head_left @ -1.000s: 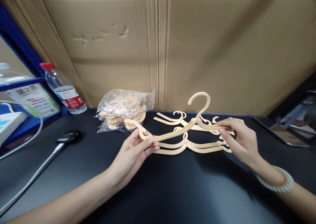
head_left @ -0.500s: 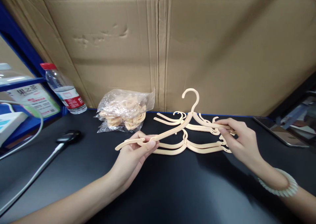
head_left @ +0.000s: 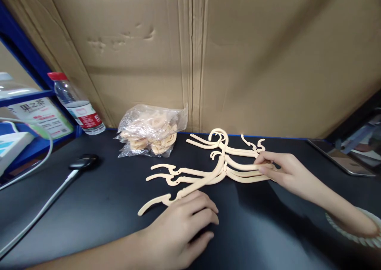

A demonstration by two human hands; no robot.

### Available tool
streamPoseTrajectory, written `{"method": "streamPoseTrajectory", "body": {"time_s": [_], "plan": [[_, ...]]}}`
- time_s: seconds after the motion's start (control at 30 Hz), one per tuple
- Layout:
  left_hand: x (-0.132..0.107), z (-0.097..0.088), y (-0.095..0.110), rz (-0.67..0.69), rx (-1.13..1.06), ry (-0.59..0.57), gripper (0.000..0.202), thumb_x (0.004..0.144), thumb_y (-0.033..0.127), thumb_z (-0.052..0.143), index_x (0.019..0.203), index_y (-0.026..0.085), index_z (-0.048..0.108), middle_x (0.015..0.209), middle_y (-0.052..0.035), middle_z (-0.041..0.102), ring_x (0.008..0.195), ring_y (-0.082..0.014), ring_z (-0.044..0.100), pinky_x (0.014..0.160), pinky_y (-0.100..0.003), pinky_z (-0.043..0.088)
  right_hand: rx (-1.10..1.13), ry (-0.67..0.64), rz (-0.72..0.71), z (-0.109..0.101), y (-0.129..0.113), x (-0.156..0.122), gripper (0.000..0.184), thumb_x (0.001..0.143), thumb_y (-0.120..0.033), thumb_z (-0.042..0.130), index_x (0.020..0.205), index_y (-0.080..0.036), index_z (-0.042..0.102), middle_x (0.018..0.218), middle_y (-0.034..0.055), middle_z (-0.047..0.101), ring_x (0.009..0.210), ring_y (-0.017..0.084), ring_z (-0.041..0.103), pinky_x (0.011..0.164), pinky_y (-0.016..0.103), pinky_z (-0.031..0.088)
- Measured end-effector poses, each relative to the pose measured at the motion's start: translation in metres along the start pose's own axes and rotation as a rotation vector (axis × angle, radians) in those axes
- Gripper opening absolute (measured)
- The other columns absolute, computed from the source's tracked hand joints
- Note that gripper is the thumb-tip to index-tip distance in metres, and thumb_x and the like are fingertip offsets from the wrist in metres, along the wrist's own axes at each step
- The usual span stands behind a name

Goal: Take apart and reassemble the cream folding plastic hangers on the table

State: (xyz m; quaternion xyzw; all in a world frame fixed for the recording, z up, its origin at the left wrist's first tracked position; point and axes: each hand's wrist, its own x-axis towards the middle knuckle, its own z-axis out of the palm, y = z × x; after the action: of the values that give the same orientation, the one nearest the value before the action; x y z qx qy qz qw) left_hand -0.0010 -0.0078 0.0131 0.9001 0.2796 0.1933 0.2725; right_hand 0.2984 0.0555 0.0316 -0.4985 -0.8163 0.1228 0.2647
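Note:
My right hand (head_left: 278, 167) pinches the right arm of a beige plastic folding hanger (head_left: 205, 179), whose left arm slopes toward me. Below that left arm is my left hand (head_left: 189, 224), palm down with loosely bent fingers apart and nothing gripped. Whether it touches the hanger I cannot tell. Two similar hangers (head_left: 243, 179) lie under the held one on the black table, partly covered by it. Behind them lie more beige hangers (head_left: 205, 145), their right ends hidden by my right hand.
A clear plastic bag (head_left: 149, 121) of beige hanger parts rests against the cardboard wall (head_left: 133, 75). Leftward are a red-capped bottle (head_left: 85, 113), a black device (head_left: 83, 161) on a white cable (head_left: 44, 210), and a blue shelf (head_left: 26, 99). A dark flat device (head_left: 342, 157) lies right.
The hanger has come down from above the table onto the other hangers. My left hand has let go of its left arm and moved nearer me; my right hand has lowered with its end.

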Motion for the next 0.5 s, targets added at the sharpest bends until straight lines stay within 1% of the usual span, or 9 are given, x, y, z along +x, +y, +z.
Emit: {"method": "streamPoseTrajectory", "body": {"time_s": [0.07,0.13,0.2,0.3,0.4,0.5], "plan": [[0.0008,0.0007,-0.0031,-0.021,0.021,0.034,0.017,0.087,0.012,0.054,0.099,0.020,0.063,0.105,-0.0097,0.066,0.099,-0.0229,0.060,0.089,-0.032,0.048,-0.027,-0.080,-0.023,-0.0027,-0.0008,-0.0005,0.021,0.085,-0.030,0.049,0.067,-0.022,0.058,0.062,0.0004,0.059,0.055,0.017,0.053,0.052,0.028,0.040],[0.0013,0.0024,-0.0059,-0.012,0.036,0.059,0.017,0.086,0.011,0.053,0.098,0.020,0.061,0.100,-0.0086,0.066,0.095,-0.0219,0.059,0.086,-0.032,0.048,-0.075,-0.163,-0.045,-0.0058,0.0004,-0.0014,0.019,0.084,-0.027,0.050,0.068,-0.022,0.059,0.067,0.0014,0.061,0.060,0.017,0.055,0.057,0.030,0.042],[0.0011,0.0041,-0.0076,0.018,0.052,0.066,0.017,0.085,0.009,0.053,0.097,0.019,0.060,0.098,-0.0078,0.065,0.093,-0.0210,0.059,0.084,-0.032,0.049,-0.123,-0.250,-0.059,-0.0084,0.0024,-0.0030,0.015,0.084,-0.024,0.050,0.072,-0.022,0.059,0.073,0.0024,0.062,0.069,0.019,0.058,0.065,0.032,0.044],[0.0005,0.0057,-0.0085,0.048,0.079,0.056,0.018,0.083,0.007,0.052,0.096,0.018,0.058,0.099,-0.0070,0.064,0.092,-0.0200,0.058,0.083,-0.032,0.049,-0.178,-0.359,-0.067,-0.0104,0.0044,-0.0060,0.014,0.084,-0.021,0.050,0.077,-0.021,0.061,0.082,0.0040,0.063,0.082,0.021,0.058,0.076,0.035,0.044],[0.0003,0.0060,-0.0093,0.036,0.086,0.047,0.017,0.085,0.008,0.051,0.097,0.019,0.057,0.103,-0.0063,0.063,0.095,-0.0191,0.057,0.085,-0.031,0.049,-0.227,-0.413,-0.048,-0.0106,0.0048,-0.0075,0.011,0.083,-0.021,0.053,0.078,-0.021,0.063,0.085,0.0045,0.063,0.082,0.021,0.058,0.076,0.035,0.043],[0.0004,0.0061,-0.0106,0.020,0.074,0.051,0.018,0.086,0.008,0.050,0.099,0.019,0.058,0.107,-0.0065,0.061,0.099,-0.0185,0.057,0.088,-0.030,0.049,-0.256,-0.409,-0.029,-0.0098,0.0047,-0.0068,0.007,0.080,-0.018,0.057,0.077,-0.021,0.063,0.083,0.0036,0.064,0.081,0.020,0.057,0.074,0.034,0.042]]}}
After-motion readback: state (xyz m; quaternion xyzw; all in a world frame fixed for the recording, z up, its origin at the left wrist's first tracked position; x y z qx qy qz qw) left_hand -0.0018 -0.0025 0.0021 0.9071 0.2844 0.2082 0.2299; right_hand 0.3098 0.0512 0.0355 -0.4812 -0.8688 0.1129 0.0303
